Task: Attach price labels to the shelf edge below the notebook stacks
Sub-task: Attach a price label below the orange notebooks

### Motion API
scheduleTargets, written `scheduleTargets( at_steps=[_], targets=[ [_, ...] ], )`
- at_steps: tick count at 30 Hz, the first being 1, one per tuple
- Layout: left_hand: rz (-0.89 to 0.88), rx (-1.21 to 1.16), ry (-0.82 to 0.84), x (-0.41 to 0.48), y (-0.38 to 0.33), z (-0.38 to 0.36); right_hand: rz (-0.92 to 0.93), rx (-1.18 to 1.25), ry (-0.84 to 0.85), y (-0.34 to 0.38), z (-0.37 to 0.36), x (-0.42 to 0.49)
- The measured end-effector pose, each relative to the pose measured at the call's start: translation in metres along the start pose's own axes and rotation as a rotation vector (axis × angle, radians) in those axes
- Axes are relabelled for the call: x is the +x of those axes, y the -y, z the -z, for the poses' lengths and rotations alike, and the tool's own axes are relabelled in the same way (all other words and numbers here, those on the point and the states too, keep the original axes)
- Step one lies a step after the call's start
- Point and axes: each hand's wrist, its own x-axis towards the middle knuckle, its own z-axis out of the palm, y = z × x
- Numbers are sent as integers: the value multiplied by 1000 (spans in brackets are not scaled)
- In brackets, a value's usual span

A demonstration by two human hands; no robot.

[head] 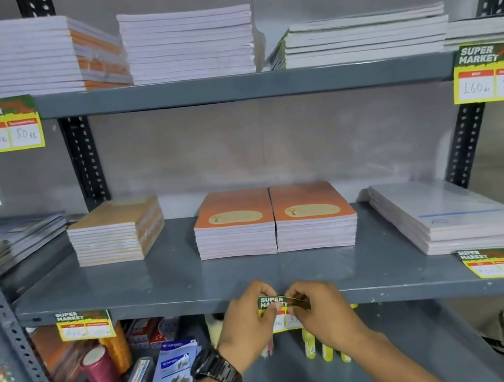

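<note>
A green and yellow "Super Market" price label (282,310) is pressed against the front edge of the middle grey shelf (169,303), below two side-by-side stacks of orange-covered notebooks (273,220). My left hand (248,320), with a dark watch on the wrist, pinches the label's left end. My right hand (320,308) pinches its right end. The label's top strip is bent over between my fingers. Matching labels hang on the same edge at the left (84,324) and the right (496,264).
The upper shelf (244,88) carries several white notebook stacks and two labels at its ends (6,125) (494,71). A tan stack (117,232) and a white stack (453,216) flank the orange ones. Stationery packs (173,368), a red roll (101,373) and yellow tubes lie below.
</note>
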Motion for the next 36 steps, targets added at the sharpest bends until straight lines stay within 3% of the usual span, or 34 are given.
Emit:
scheduleTargets(
  at_steps=[23, 31, 36],
  targets=[
    [-104, 329, -30, 2, -1, -1, -52, -247, -184, 6, -14, 2],
    [-340, 653, -134, 13, 11, 8, -13, -449, -225, -1, -18, 5],
    [-369, 651, -116, 14, 21, 8, 18, -483, -244, 1, -19, -1]
  ],
)
